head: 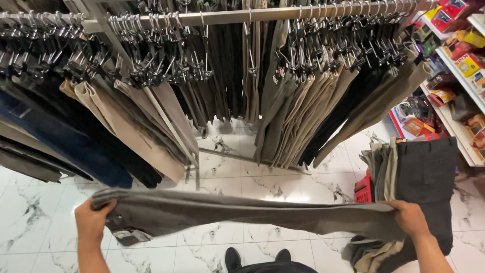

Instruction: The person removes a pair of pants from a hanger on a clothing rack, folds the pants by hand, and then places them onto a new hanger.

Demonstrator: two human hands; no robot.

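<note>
I hold a pair of grey trousers point(242, 215) stretched out flat and level in front of me. My left hand point(93, 220) grips the waistband end, where a tag hangs down. My right hand point(410, 218) grips the leg end. Behind the trousers stands a metal clothes rack point(227, 17) full of beige, grey, black and blue trousers hung on clip hangers.
A stack of folded dark and khaki trousers point(422, 172) sits at the right on a red basket point(364, 189). Shelves with coloured boxes point(462, 60) line the far right. The floor is white marble tile point(227, 247). My black shoes point(257, 258) show at the bottom.
</note>
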